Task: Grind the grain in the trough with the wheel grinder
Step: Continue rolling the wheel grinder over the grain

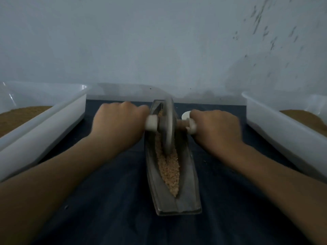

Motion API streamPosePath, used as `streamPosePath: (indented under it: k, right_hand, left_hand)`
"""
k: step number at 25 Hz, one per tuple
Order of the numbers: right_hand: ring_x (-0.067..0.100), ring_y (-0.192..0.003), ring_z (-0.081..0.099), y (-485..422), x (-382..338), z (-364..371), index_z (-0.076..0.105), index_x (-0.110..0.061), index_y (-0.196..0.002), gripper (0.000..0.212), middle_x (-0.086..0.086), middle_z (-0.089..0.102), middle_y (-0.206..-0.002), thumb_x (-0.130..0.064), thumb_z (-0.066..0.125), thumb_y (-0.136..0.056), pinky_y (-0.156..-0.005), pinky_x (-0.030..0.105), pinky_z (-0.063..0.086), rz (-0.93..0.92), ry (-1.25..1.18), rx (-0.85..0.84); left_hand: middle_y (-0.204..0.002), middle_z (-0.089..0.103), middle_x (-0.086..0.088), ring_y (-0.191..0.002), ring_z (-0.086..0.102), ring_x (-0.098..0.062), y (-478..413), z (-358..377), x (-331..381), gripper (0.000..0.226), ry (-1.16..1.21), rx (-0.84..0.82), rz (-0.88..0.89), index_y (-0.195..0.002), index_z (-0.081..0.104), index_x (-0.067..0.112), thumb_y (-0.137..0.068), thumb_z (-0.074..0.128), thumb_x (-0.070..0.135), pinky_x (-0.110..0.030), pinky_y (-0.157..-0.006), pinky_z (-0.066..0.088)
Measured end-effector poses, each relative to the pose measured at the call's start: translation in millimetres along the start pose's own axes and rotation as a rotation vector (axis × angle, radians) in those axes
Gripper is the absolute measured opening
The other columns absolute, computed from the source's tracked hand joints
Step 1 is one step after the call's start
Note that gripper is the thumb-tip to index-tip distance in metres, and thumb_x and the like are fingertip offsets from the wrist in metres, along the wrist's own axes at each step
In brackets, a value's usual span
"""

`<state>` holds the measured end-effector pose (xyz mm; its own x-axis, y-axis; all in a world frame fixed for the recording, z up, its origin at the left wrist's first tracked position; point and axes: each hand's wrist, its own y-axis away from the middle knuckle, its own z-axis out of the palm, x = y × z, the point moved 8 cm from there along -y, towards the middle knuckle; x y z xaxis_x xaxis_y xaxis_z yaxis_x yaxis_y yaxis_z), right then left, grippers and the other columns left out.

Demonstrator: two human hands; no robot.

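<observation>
Fingers of the left hand (118, 121) curl tight round the left handle (151, 125), and the right hand (215, 128) grips the right handle (192, 127) the same way. Between them the wheel (169, 124) stands upright at the far end of the long grey trough (187, 191), its rim down in the tan grain (168, 167). The trough lies on a dark blue cloth (106, 200), between a left tub (44, 121) and a right tub (276, 124).
</observation>
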<state>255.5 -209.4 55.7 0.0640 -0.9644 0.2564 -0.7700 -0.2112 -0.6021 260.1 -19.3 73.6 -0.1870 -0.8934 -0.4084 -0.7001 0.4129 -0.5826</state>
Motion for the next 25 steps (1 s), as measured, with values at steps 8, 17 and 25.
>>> streamPosePath:
  k: [8, 17, 25]
  right_hand:
    - [0.015, -0.044, 0.031, 6, -3, -18, 0.044, -0.029, -0.075, 0.031, -0.01, 0.032, -0.056, -0.038, 0.074, -0.072, -0.042, 0.022, 0.022, -0.181, 0.011, 0.071]
    - [0.029, -0.082, 0.064, -45, -8, 9, 0.056, -0.028, -0.089, 0.009, 0.001, 0.061, -0.084, -0.028, 0.065, -0.09, -0.061, 0.033, 0.044, 0.035, -0.05, -0.176]
    - [0.019, -0.045, 0.031, 4, -4, -26, 0.039, -0.029, -0.072, 0.029, -0.009, 0.032, -0.055, -0.036, 0.068, -0.073, -0.048, 0.02, 0.013, -0.214, -0.009, 0.162]
  left_hand:
    - [-0.06, 0.04, 0.006, -0.052, 0.057, -0.028, 24, 6, -3, 0.017, 0.118, -0.023, 0.04, -0.084, 0.05, 0.03, -0.077, 0.065, 0.034, -0.028, -0.047, 0.024]
    - [-0.075, 0.058, -0.003, -0.064, 0.056, -0.029, -20, 27, -6, 0.008, 0.104, -0.057, -0.177, -0.089, 0.05, 0.021, -0.092, 0.056, 0.025, -0.032, -0.053, 0.03]
    - [-0.057, 0.036, 0.012, -0.047, 0.038, -0.019, 36, 14, -20, 0.015, 0.25, -0.071, 0.017, -0.073, 0.047, 0.035, -0.071, 0.054, 0.048, -0.021, -0.045, 0.021]
